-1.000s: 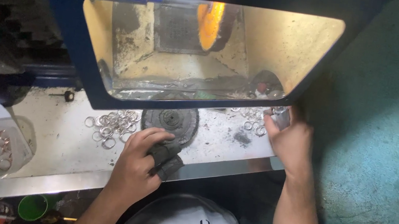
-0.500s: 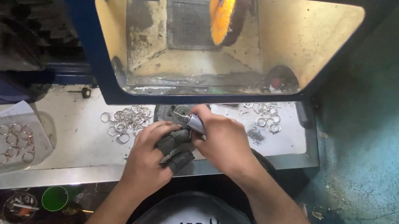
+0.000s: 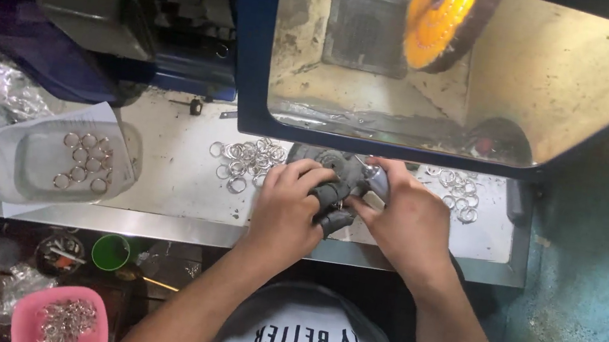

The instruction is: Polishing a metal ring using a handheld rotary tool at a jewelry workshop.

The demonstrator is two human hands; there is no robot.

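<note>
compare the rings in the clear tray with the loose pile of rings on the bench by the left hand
The tray rings lie spaced out, few, inside the clear tray. The pile of rings is crowded, overlapping, straight on the bench beside the left hand. Both look like small silvery metal rings.

What the hands (image 3: 340,200) pinch between them is too covered by dark finger wraps (image 3: 333,196) to tell. The round block (image 3: 325,162) behind them is half hidden. The buffing wheel (image 3: 441,16) is cut off by the top edge.
</note>
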